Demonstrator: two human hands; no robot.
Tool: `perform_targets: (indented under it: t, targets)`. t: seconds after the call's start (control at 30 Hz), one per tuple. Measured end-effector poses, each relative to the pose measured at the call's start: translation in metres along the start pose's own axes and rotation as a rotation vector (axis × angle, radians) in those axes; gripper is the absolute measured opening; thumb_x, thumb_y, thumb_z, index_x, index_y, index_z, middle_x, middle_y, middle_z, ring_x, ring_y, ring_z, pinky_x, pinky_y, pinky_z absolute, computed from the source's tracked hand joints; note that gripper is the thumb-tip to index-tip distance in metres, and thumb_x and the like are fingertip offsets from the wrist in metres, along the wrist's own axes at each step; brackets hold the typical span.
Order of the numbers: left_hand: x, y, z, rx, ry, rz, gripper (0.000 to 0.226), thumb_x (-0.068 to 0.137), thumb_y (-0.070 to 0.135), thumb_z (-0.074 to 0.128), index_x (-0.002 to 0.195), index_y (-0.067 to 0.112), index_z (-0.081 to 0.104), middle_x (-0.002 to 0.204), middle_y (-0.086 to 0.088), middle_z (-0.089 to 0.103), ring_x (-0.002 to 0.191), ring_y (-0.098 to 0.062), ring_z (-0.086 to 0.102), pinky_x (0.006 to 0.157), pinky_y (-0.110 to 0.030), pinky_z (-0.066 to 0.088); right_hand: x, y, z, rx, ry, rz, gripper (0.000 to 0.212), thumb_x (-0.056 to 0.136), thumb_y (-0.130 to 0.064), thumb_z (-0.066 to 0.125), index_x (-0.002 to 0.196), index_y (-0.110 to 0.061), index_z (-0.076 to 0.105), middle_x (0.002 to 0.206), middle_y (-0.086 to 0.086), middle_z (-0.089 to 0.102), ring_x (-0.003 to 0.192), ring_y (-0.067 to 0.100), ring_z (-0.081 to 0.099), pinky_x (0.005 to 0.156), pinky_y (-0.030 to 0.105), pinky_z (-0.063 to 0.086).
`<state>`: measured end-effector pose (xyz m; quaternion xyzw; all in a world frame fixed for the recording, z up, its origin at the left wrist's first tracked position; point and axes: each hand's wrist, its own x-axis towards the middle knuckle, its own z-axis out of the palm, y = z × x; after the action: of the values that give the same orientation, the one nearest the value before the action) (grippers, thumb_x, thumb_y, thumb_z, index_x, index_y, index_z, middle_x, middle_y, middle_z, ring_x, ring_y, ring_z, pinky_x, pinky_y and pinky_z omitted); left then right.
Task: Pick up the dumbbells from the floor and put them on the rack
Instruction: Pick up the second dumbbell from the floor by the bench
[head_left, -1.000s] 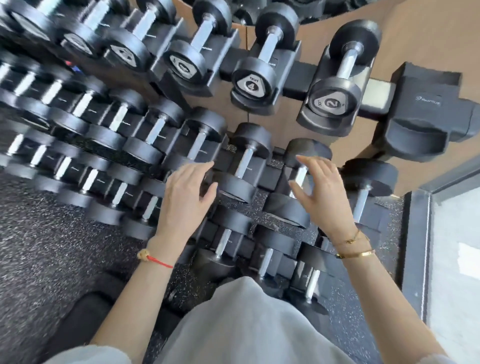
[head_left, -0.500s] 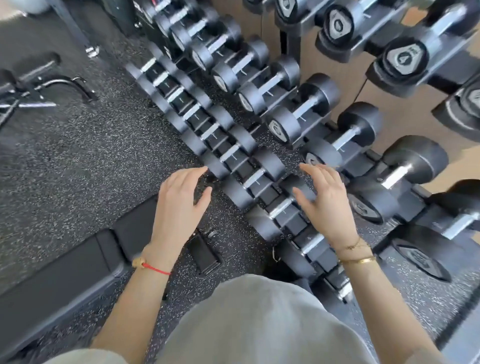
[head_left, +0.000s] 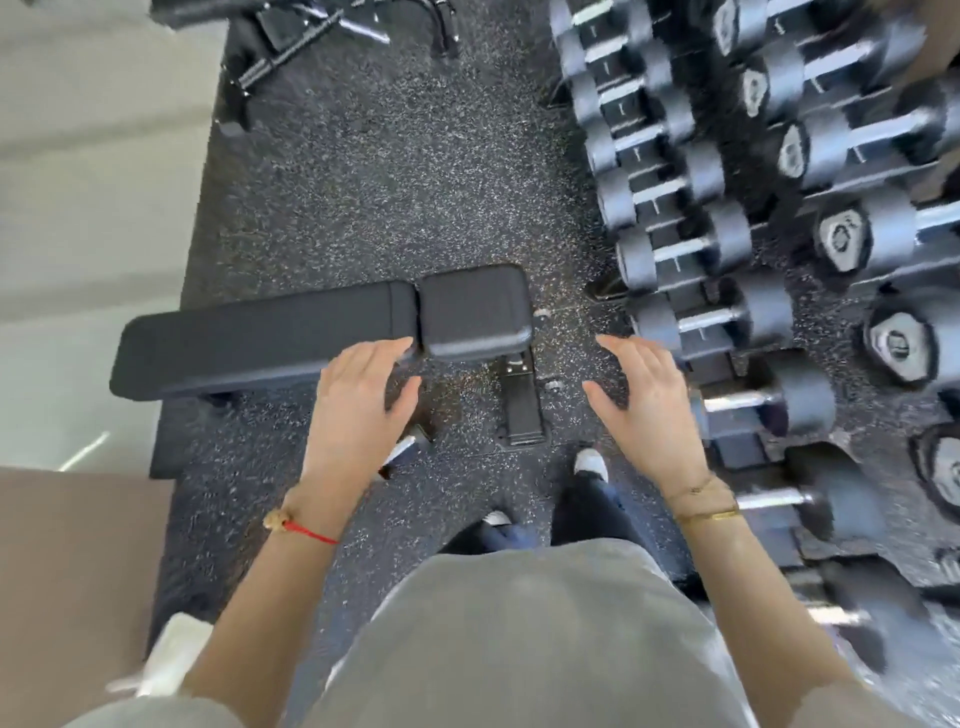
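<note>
The rack (head_left: 727, 447) runs down the right side, filled with several black dumbbells (head_left: 711, 317) with chrome handles, blurred by motion. My left hand (head_left: 358, 410) hovers open and empty over the speckled floor beside a black bench. My right hand (head_left: 644, 410) is also open and empty, just left of the rack's lowest row and touching nothing. A chrome handle end of what may be a dumbbell (head_left: 408, 449) peeks out on the floor under my left hand, mostly hidden.
A black padded bench (head_left: 270, 338) lies across the floor ahead on the left, its metal foot (head_left: 519, 410) between my hands. My feet (head_left: 589, 465) stand on the speckled rubber floor (head_left: 405, 171). More gym equipment (head_left: 291, 36) sits at the top left.
The view has swung left, away from the rack toward the bench and floor. Both hands stay open and empty, held out in front in the same pose.
</note>
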<state>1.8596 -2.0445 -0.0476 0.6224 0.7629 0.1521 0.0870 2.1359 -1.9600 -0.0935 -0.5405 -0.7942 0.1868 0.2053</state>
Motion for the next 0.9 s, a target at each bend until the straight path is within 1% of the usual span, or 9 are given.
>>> perform_targets:
  t: [0.23, 0.4, 0.57, 0.7, 0.9]
  targets:
    - [-0.045, -0.039, -0.01, -0.012, 0.108, -0.297, 0.041, 0.091, 0.022, 0.064, 0.13, 0.012, 0.059, 0.124, -0.007, 0.064, 0.119, -0.027, 0.057, 0.107, -0.045, 0.041, 0.035, -0.036, 0.032, 0.0, -0.155, -0.2, 0.047, 0.086, -0.025, 0.067, 0.129, -0.009, 0.055, 0.12, 0.012, 0.061, 0.119, 0.031, 0.05, 0.103, 0.044, 0.041]
    - [-0.061, -0.049, -0.008, -0.023, 0.179, -0.464, 0.041, 0.091, 0.021, 0.065, 0.13, 0.011, 0.059, 0.12, -0.008, 0.066, 0.114, -0.028, 0.059, 0.1, -0.046, 0.047, 0.071, -0.055, 0.047, 0.026, -0.258, -0.342, 0.045, 0.088, -0.027, 0.064, 0.13, -0.013, 0.054, 0.121, 0.008, 0.059, 0.121, 0.027, 0.049, 0.105, 0.043, 0.041]
    - [-0.064, -0.053, -0.006, -0.013, 0.242, -0.594, 0.042, 0.09, 0.024, 0.066, 0.13, 0.011, 0.059, 0.118, -0.009, 0.067, 0.112, -0.03, 0.06, 0.098, -0.046, 0.047, 0.104, -0.073, 0.062, 0.023, -0.35, -0.466, 0.045, 0.09, -0.032, 0.06, 0.131, -0.017, 0.052, 0.123, 0.003, 0.058, 0.125, 0.024, 0.047, 0.105, 0.044, 0.041]
    - [-0.068, -0.056, -0.007, -0.028, 0.27, -0.664, 0.042, 0.09, 0.023, 0.066, 0.13, 0.011, 0.059, 0.118, -0.009, 0.067, 0.111, -0.029, 0.06, 0.098, -0.046, 0.047, 0.118, -0.089, 0.074, 0.015, -0.407, -0.55, 0.045, 0.09, -0.033, 0.06, 0.132, -0.019, 0.051, 0.125, 0.001, 0.058, 0.128, 0.021, 0.044, 0.106, 0.043, 0.04]
    - [-0.078, -0.076, -0.01, -0.035, 0.283, -0.751, 0.042, 0.091, 0.023, 0.066, 0.13, 0.012, 0.059, 0.117, -0.008, 0.067, 0.11, -0.029, 0.059, 0.099, -0.047, 0.045, 0.127, -0.116, 0.103, -0.002, -0.483, -0.645, 0.045, 0.09, -0.034, 0.061, 0.132, -0.018, 0.052, 0.125, 0.0, 0.059, 0.128, 0.018, 0.043, 0.107, 0.038, 0.039]
